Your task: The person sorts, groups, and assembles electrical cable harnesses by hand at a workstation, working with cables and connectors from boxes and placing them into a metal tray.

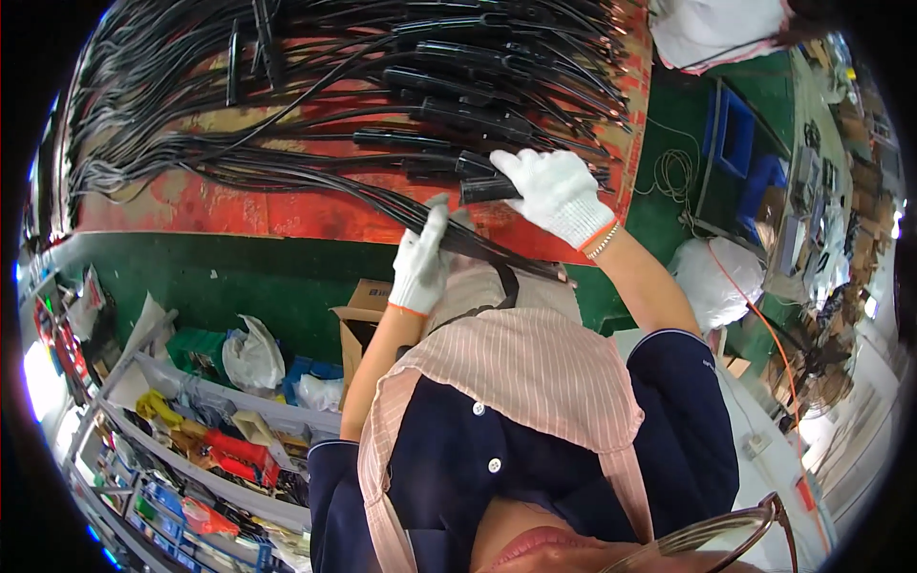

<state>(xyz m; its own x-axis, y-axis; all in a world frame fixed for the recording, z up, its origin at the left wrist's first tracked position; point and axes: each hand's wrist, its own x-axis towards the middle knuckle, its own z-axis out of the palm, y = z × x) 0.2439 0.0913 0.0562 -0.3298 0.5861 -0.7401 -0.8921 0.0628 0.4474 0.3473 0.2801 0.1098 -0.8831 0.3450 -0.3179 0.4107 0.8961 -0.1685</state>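
Observation:
My left hand [420,267], in a white knit glove, is closed round a bundle of black cables [382,201] at the table's near edge. The cables run from the left side of the table under my fingers, and their ends reach past the edge in front of my apron. My right hand [554,186], also gloved in white, is closed on a short black tube [487,189] at the right part of the table. A second tube end [475,163] shows just beside its fingers. The palm side of this hand is hidden.
Many black cables with thick black sleeves [458,59] cover the red table [296,212]. Bare copper-coloured ends lie along its right edge. Left of me are a cardboard box [368,306] and shelf bins [239,458]. Blue crates [734,132] and a white bag [721,277] stand right.

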